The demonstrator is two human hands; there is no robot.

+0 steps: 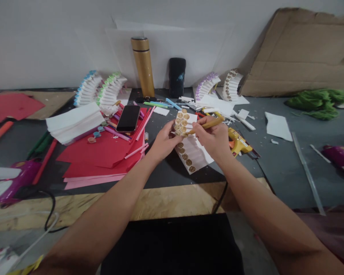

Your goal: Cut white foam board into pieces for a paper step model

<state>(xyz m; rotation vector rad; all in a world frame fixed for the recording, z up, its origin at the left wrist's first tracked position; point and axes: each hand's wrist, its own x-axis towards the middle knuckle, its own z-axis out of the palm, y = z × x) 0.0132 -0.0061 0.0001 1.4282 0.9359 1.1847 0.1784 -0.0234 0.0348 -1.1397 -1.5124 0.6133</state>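
Observation:
In front of me is a white paper craft piece [197,154] with rows of rolled white tubes tipped with gold discs. My left hand [164,141] is closed around its left side, thumb near the gold ends. My right hand [213,137] grips a gold marker [212,123], its tip at the discs on the upper part of the piece. A yellow glue gun [238,142] lies just right of my right hand, partly hidden by it.
Red paper sheets [94,149] and a phone [128,118] lie to the left. A gold flask [143,67] and another phone [177,77] stand by the wall. Similar curved paper pieces [110,89] stand at the back. Green yarn [318,103] and a ruler [308,172] are on the right.

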